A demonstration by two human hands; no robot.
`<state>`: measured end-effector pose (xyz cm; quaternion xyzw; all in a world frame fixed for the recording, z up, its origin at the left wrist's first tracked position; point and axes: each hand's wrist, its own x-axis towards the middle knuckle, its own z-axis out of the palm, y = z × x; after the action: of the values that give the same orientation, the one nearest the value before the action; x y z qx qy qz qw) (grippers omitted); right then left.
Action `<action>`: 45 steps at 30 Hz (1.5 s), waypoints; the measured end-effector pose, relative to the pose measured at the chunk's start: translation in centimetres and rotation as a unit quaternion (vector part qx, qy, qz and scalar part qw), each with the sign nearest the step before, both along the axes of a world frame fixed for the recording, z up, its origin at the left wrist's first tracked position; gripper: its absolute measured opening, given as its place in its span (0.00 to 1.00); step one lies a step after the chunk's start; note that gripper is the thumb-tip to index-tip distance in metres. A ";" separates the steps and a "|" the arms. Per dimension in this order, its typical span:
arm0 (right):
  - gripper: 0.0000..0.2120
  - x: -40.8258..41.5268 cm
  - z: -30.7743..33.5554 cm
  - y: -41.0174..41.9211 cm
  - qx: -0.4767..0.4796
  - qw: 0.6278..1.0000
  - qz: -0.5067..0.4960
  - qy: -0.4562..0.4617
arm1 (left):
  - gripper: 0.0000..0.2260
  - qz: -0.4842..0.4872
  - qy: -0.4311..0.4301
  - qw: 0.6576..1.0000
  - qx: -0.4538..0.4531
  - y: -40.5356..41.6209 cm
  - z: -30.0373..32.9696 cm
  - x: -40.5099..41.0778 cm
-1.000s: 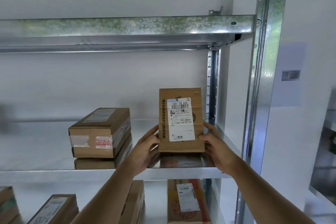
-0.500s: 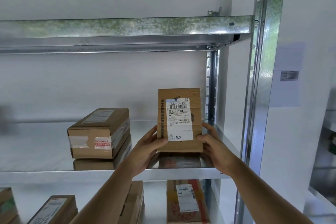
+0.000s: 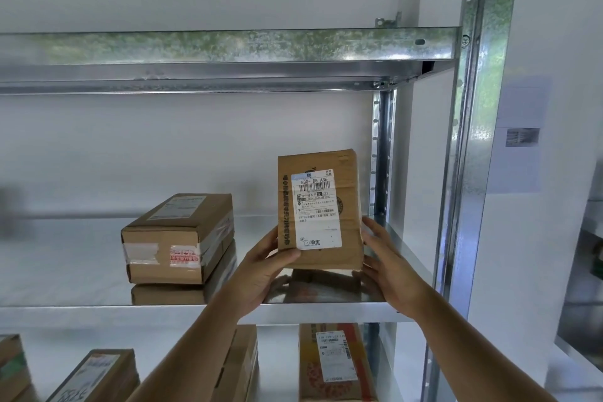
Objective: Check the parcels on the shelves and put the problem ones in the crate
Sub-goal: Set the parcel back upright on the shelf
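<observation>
A small brown cardboard parcel [image 3: 349, 192] with a white shipping label facing me stands upright just above the right end of the metal shelf [image 3: 98, 312]. My left hand [image 3: 264, 271] grips its lower left edge, thumb across the front. My right hand [image 3: 386, 264] holds its lower right side, fingers reaching behind it. A second taped brown parcel [image 3: 177, 238] lies flat on the same shelf to the left. No crate is in view.
Above runs another galvanised shelf beam [image 3: 228, 46]; a steel upright post [image 3: 473, 140] stands at the right. On the shelf below lie several more parcels, one with a label [image 3: 336, 365] under my right arm and another [image 3: 94, 375] at lower left.
The held parcel stays upright in both hands, shifted very slightly left and tilted a touch; my left thumb has slid further onto its front.
</observation>
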<state>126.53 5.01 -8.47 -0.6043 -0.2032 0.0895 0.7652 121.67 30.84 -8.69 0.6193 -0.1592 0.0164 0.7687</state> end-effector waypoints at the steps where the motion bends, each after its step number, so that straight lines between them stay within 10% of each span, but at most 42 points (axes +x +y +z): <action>1: 0.26 0.1 -0.1 -0.1 -0.002 1.000 0.001 0.001 | 0.26 0.004 -0.003 1.000 -0.002 0.0 -0.1 0.1; 8: 0.23 0.0 -0.7 -0.6 -0.009 1.000 0.021 -0.019 | 0.27 0.086 0.019 0.992 -0.090 0.4 -0.8 0.8; 18: 0.24 -1.2 0.3 -0.2 0.008 1.000 0.007 -0.019 | 0.22 0.083 0.004 0.995 0.046 -0.5 0.0 0.2; 45: 0.22 -0.9 0.0 0.4 -0.044 0.998 -0.015 -0.033 | 0.17 0.072 0.019 0.996 0.038 -0.2 0.0 0.1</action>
<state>125.65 5.39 -8.44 -0.6432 -0.2152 0.0664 0.7318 121.75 30.64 -8.73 0.6579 -0.0996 0.0541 0.7445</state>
